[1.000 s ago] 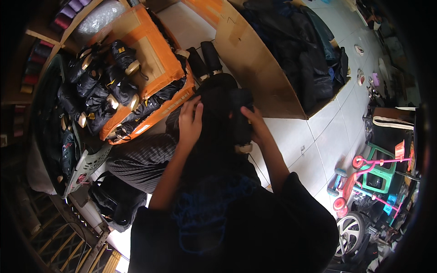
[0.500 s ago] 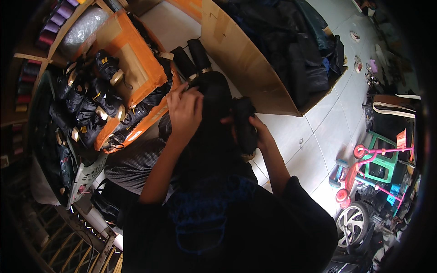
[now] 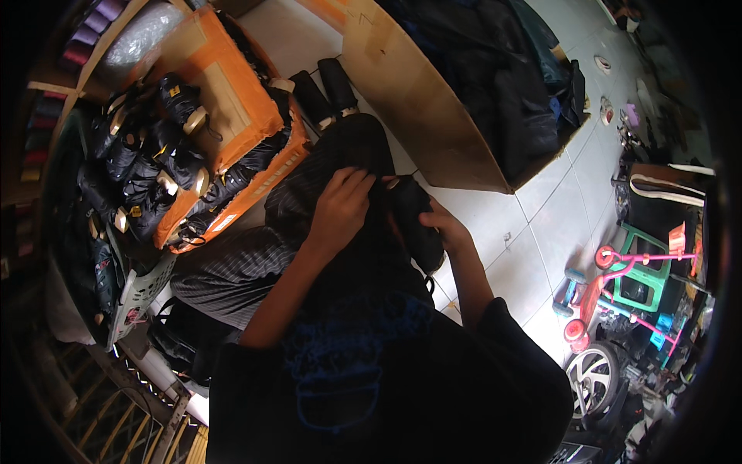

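At the far left, purple and red thread spools (image 3: 97, 31) sit in a wooden rack, above a heap of short black bundles with pale ends (image 3: 182, 100); these lie on and beside a carton with orange tape (image 3: 259, 127), and a grey perforated basket (image 3: 154, 286) stands below them. Next come the striped trousers (image 3: 224, 271) of the seated person and then the left hand (image 3: 344, 203), raised over the lap with its fingers bent and their tips drawn together; against the dark cloth I cannot tell whether it pinches anything. Just to its right is a black cylindrical bundle (image 3: 417, 224), above the lap, its long axis slanting from an upper end near the left fingertips down to a lower end toward the person's right. The right hand (image 3: 447, 228) is nearer to it, grasping its right side with the thumb across it; the left hand lies apart from its body, close to the upper end. Beyond the knee, two more black rolls (image 3: 338, 85) lie beside a big cardboard box (image 3: 440, 116) filled with dark cloth-like items. Farthest right are a green stool (image 3: 665, 267) and a spoked wheel (image 3: 593, 379). Small yellow labels (image 3: 175, 90) mark some heaped bundles, too small to read; on the grasped one no lettering shows.
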A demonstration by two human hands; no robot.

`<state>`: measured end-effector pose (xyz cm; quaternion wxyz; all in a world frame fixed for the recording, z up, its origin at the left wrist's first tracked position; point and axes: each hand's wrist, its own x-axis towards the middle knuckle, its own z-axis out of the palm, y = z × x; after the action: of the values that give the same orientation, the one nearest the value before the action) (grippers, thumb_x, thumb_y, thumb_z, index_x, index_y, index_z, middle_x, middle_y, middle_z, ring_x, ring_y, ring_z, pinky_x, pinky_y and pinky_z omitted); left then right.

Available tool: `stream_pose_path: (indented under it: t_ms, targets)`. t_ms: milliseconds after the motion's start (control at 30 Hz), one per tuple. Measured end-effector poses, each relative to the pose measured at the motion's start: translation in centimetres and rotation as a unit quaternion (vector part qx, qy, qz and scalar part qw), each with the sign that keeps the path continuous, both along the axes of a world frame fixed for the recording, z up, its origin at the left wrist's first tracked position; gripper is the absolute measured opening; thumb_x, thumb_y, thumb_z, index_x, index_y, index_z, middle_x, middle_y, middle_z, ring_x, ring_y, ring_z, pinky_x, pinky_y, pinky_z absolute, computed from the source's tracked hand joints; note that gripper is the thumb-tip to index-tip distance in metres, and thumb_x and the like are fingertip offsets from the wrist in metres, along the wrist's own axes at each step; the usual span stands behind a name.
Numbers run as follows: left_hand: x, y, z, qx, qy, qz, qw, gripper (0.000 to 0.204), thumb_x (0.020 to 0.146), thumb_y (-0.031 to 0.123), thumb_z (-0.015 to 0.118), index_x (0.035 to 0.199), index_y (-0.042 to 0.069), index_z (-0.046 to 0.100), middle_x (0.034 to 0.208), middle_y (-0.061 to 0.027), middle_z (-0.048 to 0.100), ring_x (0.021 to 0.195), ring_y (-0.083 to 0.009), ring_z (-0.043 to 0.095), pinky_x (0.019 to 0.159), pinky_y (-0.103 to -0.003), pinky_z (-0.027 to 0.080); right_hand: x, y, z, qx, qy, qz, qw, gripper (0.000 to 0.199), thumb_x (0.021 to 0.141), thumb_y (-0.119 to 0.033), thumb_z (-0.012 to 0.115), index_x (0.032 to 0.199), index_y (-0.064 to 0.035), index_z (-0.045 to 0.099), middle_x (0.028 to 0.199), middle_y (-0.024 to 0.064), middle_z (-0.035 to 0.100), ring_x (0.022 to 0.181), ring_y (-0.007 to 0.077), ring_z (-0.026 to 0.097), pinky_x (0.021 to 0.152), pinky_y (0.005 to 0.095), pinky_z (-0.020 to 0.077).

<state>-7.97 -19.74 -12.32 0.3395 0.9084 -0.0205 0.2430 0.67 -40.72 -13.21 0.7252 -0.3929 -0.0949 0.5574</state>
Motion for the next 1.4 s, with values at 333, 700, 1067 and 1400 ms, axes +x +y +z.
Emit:
stream_pose_path:
  t_ms: [333,700,1067,1400]
  targets:
    - [-0.2,-0.4,-0.2,-0.019,-0.010,0.007,1.000,0.031,0.073,-0.009,0.067,0.104,-0.005,0.067,0.099,-0.0150,0.067,0.097,-0.0304,0.064,0.082,-0.037,0.055,0.1,0.6,3.7,-0.143,-0.098,0.029,0.984,0.079,0.083,-0.021,0.070,0.149,-0.0040,0.032,0.129,0.0115,0.055,0.112,0.0196,0.057,0.096,0.0308,0.0461]
    - [-1.8,-1.3,-1.6,-0.051,0.006,0.023,0.998,0.034,0.072,-0.012,0.061,0.106,-0.008,0.066,0.102,-0.0179,0.066,0.098,-0.0312,0.065,0.083,-0.037,0.055,0.0,0.7,0.8,-0.225,0.022,0.051,0.973,0.069,0.090,-0.024,0.068,0.147,-0.0032,0.036,0.113,0.0055,0.062,0.096,0.0106,0.060,0.084,0.0234,0.0487]
    - [-3.3,-1.9,-2.2,-0.073,0.006,0.024,0.997,0.030,0.077,-0.010,0.060,0.106,-0.008,0.066,0.107,-0.0197,0.066,0.103,-0.0332,0.065,0.087,-0.039,0.054,-1.4,2.3,0.8,-0.359,-0.383,0.083,0.847,0.091,0.078,-0.039,0.078,0.146,0.0022,0.035,0.138,0.0190,0.050,0.112,0.0248,0.057,0.091,0.0312,0.0475]
    - [-3.5,-0.5,-2.7,-0.223,0.092,0.113,0.964,0.035,0.080,-0.005,0.064,0.115,0.002,0.062,0.096,-0.0112,0.059,0.091,-0.0254,0.066,0.079,-0.035,0.054,-1.7,2.9,-0.2,-0.310,-0.507,0.066,0.802,0.081,0.073,-0.035,0.081,0.136,0.0050,0.047,0.141,0.0203,0.047,0.127,0.0326,0.051,0.102,0.0359,0.0438]
